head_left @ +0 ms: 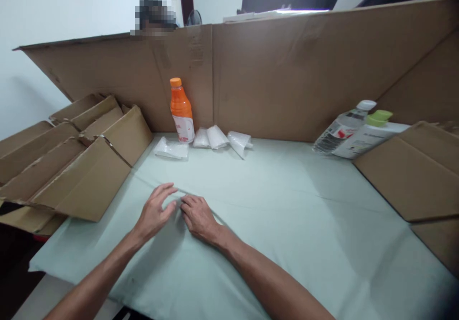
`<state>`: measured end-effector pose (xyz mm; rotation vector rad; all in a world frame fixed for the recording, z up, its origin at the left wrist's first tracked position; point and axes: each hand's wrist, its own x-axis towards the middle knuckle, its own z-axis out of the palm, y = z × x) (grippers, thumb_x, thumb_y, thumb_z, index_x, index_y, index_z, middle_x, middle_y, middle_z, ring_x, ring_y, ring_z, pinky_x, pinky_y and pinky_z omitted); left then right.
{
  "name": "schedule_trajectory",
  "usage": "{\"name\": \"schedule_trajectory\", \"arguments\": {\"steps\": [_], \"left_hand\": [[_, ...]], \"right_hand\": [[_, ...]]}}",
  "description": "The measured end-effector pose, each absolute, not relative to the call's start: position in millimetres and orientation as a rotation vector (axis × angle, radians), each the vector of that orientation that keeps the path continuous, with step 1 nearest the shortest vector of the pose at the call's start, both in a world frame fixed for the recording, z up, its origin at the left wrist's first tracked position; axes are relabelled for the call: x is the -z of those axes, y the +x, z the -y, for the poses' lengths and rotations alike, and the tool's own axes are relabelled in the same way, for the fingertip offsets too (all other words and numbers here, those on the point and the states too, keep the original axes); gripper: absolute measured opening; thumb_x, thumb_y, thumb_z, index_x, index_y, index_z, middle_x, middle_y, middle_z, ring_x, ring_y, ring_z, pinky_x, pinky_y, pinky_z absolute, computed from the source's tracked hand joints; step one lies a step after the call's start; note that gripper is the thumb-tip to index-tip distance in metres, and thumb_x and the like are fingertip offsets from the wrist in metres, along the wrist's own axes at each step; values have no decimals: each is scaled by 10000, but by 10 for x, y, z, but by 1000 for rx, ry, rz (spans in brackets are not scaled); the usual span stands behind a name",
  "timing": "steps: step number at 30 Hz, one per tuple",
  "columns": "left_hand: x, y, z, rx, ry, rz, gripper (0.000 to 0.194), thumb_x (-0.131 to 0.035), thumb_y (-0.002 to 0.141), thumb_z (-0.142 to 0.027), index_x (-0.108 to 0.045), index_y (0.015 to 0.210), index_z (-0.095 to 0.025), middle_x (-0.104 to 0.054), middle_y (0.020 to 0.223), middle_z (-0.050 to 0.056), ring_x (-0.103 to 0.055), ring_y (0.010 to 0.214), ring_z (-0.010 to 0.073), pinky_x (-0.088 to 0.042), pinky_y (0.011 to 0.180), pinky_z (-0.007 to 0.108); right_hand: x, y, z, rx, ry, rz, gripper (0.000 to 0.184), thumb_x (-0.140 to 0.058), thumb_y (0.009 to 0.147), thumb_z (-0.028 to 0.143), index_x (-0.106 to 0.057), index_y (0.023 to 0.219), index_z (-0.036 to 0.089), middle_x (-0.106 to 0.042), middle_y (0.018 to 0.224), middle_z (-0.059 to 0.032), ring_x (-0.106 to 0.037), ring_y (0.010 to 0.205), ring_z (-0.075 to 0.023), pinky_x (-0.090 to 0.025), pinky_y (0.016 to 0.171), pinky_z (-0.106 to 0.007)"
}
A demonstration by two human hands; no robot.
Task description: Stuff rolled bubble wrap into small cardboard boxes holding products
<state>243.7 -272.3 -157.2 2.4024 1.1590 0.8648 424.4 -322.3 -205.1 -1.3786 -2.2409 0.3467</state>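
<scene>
My left hand (155,213) is a little above the pale green cloth (287,243), its thumb and fingers apart and nothing between them. Just to its right, my right hand (200,218) rests palm down on the cloth, the fingers slightly bent and close together. No held object shows in it, though its palm side is hidden. A narrow gap separates the two hands. Beyond them at the back stand an orange bottle (182,112) with an orange cap and several folded clear plastic packets (172,148), (217,137), which neither hand touches.
Open cardboard boxes (96,176) line the left side. A tall cardboard panel (287,81) closes off the back. At right, a clear bottle (339,131) and a white pack with a green cap (373,138) lean near another cardboard box (409,176). A person's blurred head (154,14) shows behind the panel.
</scene>
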Motion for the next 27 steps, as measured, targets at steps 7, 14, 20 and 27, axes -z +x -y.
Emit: {"name": "schedule_trajectory", "arguments": {"steps": [7,14,20,27], "left_hand": [[1303,2545,1918,-604,2797,-1335,344,-526,848,-222,-659,1157,-147,-578,1362,182,-552,1245,344,-444,1044,517],[1597,2487,2143,-357,2861,-1109,277,-541,809,-167,-684,1044,-202,-728,1036,87,-671,995,274,-498,927,437],[1736,2310,2300,-432,2842,-1168,309,-519,854,-208,-666,1125,-174,-653,1233,156,-624,1118,309,-500,966,469],[1424,2359,2191,-801,2881,-1236,351,-503,891,-227,-615,1216,-154,-543,1359,196,-555,1216,345,-488,998,516]], "right_hand": [[2045,4259,3223,-334,-1377,2261,231,-582,915,159,-645,1137,157,-602,1354,-101,-482,1288,-247,-390,1054,-406],[2069,4268,3221,-354,-1373,2247,228,-585,916,172,-641,1137,171,-607,1346,-98,-475,1288,-247,-385,1058,-410],[2078,4264,3220,-359,-1374,2228,245,-584,912,158,-644,1148,180,-609,1334,-100,-481,1279,-251,-386,1052,-421],[2078,4266,3228,-335,-1366,2227,238,-582,911,142,-642,1138,179,-611,1328,-96,-493,1279,-243,-394,1044,-405]]}}
